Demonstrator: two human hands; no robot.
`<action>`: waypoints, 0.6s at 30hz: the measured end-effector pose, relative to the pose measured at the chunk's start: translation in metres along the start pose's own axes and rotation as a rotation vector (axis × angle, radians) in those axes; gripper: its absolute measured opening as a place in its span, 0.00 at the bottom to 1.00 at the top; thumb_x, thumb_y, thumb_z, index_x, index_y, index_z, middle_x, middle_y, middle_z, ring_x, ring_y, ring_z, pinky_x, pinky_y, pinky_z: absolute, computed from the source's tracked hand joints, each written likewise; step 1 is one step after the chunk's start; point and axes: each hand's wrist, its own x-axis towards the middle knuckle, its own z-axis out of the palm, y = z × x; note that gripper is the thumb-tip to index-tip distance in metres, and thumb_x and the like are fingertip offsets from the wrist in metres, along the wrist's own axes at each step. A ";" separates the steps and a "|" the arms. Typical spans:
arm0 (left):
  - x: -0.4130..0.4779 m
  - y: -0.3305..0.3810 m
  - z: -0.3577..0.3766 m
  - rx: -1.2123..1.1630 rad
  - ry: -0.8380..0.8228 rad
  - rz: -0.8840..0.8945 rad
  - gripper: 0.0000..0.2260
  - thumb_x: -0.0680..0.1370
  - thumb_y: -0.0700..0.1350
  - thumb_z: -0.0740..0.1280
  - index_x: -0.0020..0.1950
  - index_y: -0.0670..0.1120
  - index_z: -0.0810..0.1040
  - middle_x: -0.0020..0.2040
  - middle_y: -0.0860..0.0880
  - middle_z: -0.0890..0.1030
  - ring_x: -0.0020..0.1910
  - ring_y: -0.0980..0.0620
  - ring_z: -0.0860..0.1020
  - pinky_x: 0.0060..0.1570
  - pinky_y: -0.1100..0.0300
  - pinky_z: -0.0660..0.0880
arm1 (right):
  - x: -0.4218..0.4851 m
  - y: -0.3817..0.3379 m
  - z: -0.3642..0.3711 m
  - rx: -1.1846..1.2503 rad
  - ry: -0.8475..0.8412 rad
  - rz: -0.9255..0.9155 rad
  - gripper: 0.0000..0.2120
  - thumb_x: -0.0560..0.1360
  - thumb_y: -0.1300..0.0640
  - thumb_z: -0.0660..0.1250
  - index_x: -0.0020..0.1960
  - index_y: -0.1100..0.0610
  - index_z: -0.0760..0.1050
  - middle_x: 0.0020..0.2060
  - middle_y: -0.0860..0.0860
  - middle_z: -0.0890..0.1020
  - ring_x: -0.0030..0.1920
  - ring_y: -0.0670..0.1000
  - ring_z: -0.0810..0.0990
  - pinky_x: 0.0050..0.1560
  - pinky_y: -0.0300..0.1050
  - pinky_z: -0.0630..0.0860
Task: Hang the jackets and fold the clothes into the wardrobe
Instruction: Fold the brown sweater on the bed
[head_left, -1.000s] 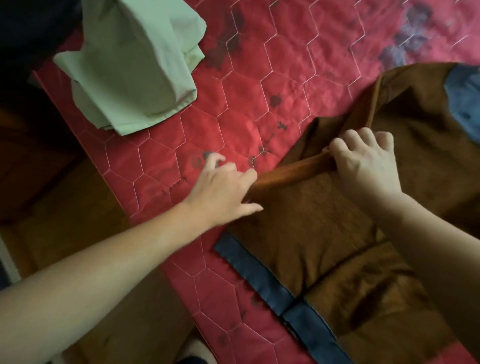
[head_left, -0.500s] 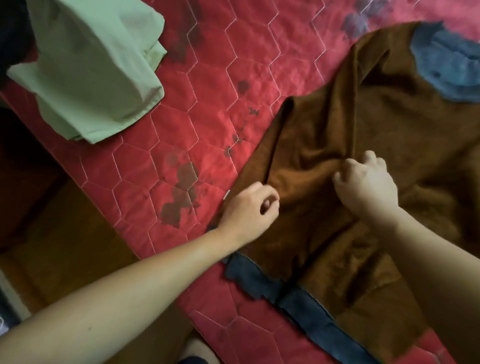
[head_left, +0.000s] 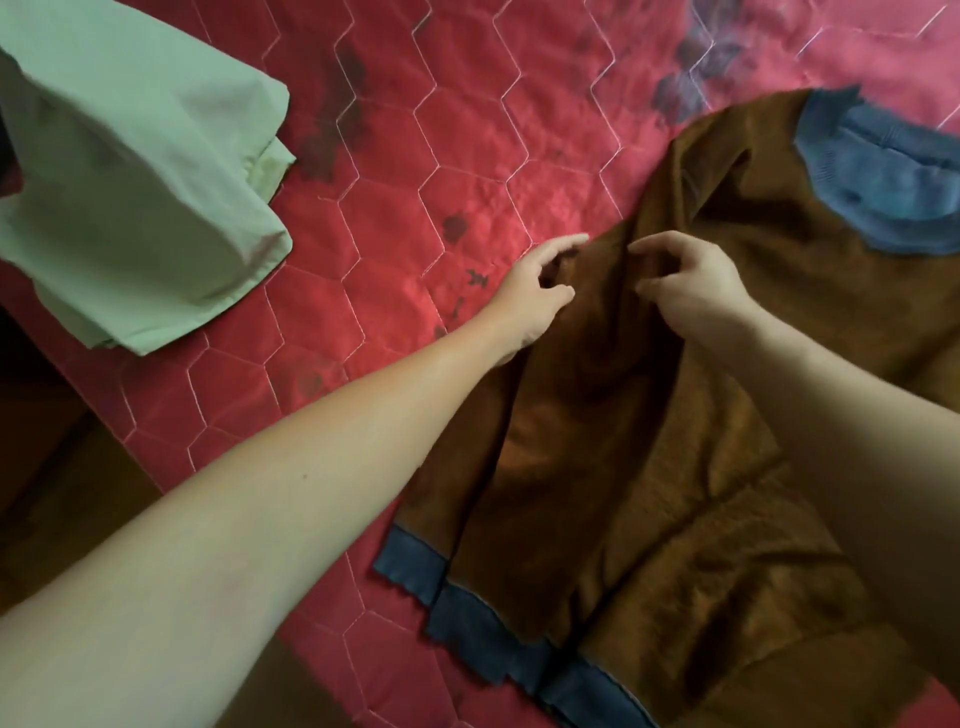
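Brown sweater (head_left: 649, 467) lies spread on the red quilted bedspread (head_left: 415, 156), front rumpled, several folds running lengthwise. Blue collar (head_left: 883, 171) is at the sweater's far end. Blue hem band (head_left: 467, 608) is at its near end, the band's edge wavy and partly doubled over.

Left hand (head_left: 535, 296): at the sweater's left edge, roughly level with the chest area. Fingers curled, forefinger reaching out along the cloth. Grip clamped on the edge fabric between thumb and fingers.

Right hand (head_left: 691, 286): on the sweater itself, just beside the left hand, a raised ridge of brown cloth between the two. Fingers curled, thumb and forefinger drawn together. Grip pinched on that ridge. Both forearms cross the sweater's near half.

Pale green garment (head_left: 130, 182): loosely folded, on the same bedspread, well apart from the sweater, off its left side, touching neither hand.

Dark blotched patterning on the bedspread beyond the sweater's left edge and near the collar.
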 end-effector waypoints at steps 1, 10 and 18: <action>0.003 0.000 -0.002 -0.013 -0.004 -0.017 0.26 0.75 0.29 0.63 0.67 0.52 0.79 0.65 0.50 0.79 0.59 0.56 0.79 0.59 0.58 0.79 | 0.008 -0.002 0.000 0.005 -0.007 0.032 0.21 0.75 0.68 0.66 0.56 0.44 0.81 0.59 0.55 0.80 0.50 0.55 0.83 0.38 0.41 0.79; 0.007 -0.003 -0.004 -0.645 0.180 -0.237 0.21 0.76 0.26 0.60 0.58 0.45 0.83 0.52 0.45 0.84 0.50 0.49 0.82 0.49 0.60 0.81 | 0.016 0.012 -0.040 -0.060 0.265 0.042 0.15 0.71 0.64 0.57 0.48 0.51 0.79 0.47 0.51 0.81 0.45 0.52 0.78 0.39 0.39 0.72; 0.013 -0.009 -0.007 -0.557 0.132 -0.184 0.13 0.78 0.32 0.68 0.59 0.45 0.82 0.58 0.42 0.84 0.61 0.45 0.81 0.68 0.46 0.75 | 0.070 -0.026 -0.053 0.071 0.116 0.012 0.12 0.72 0.64 0.70 0.43 0.46 0.79 0.38 0.43 0.77 0.35 0.41 0.73 0.28 0.26 0.68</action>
